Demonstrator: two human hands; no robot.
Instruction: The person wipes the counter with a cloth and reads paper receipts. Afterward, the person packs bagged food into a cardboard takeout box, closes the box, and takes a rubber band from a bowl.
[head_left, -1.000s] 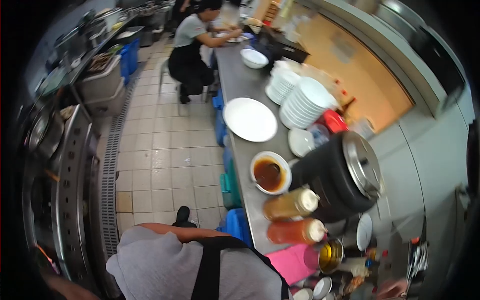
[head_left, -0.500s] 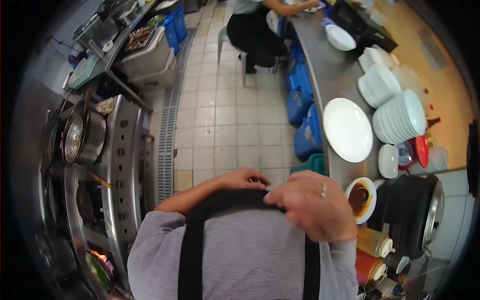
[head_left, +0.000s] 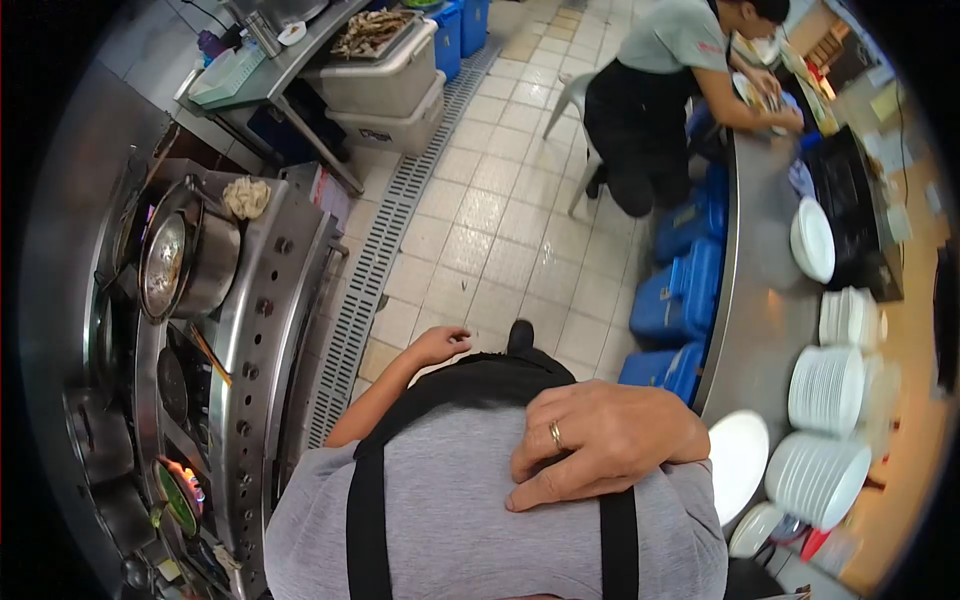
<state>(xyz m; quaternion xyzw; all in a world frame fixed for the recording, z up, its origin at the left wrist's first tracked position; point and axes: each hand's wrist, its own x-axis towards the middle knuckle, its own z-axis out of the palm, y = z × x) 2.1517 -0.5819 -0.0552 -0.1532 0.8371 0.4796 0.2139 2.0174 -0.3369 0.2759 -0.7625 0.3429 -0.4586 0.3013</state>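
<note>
My left hand [head_left: 440, 345] hangs beside the black apron [head_left: 465, 390] with its fingers loosely bent and nothing in them. In front of my chest, my right hand [head_left: 595, 440] is held palm inward with a ring on one finger. Its fingers are a little apart near the grey shirt [head_left: 480, 510], and nothing shows in them. Whether the fingertips touch the cloth I cannot tell. A large white plate [head_left: 738, 465] lies on the steel counter beyond my right wrist, partly hidden by my sleeve.
On the left, a stove [head_left: 255, 330] carries a deep pot [head_left: 210, 265] and a pan of greens [head_left: 175, 497] over flame. The steel counter [head_left: 740, 290] on the right holds stacked white bowls [head_left: 825, 480]. Blue bins [head_left: 675, 290] stand beneath it. Ahead, a co-worker [head_left: 660, 90] sits at the counter.
My view has turned and moved forward; the co-worker appears nearer and farther right. My right hand has moved down from the apron's top to my chest. My left hand has moved left, away from the apron.
</note>
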